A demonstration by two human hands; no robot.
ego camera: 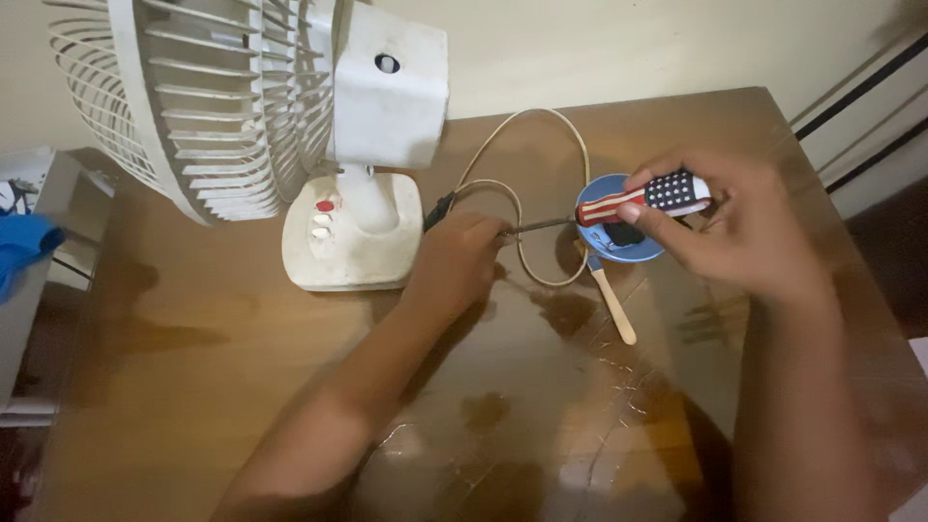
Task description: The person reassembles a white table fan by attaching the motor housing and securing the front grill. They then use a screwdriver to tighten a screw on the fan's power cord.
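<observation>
My right hand point(735, 227) grips a screwdriver point(646, 197) by its red, white and blue handle, above a small blue dish point(592, 193). The metal shaft points left toward my left hand point(456, 261). That hand is closed around something small at the shaft's tip; what it holds is hidden by the fingers. A cream power cord point(541, 145) loops on the brown table point(193, 387) between the two hands and runs to the white desk fan point(290, 116). The fan's base point(348, 242) carries a red button and two white ones, just left of my left hand.
A dark object lies in the blue dish. A wooden stick point(613, 304) rests on the table below the dish. Blue cloth point(21, 246) sits on a grey unit at the left edge. A cream wall stands behind the table; its right edge is near my right wrist.
</observation>
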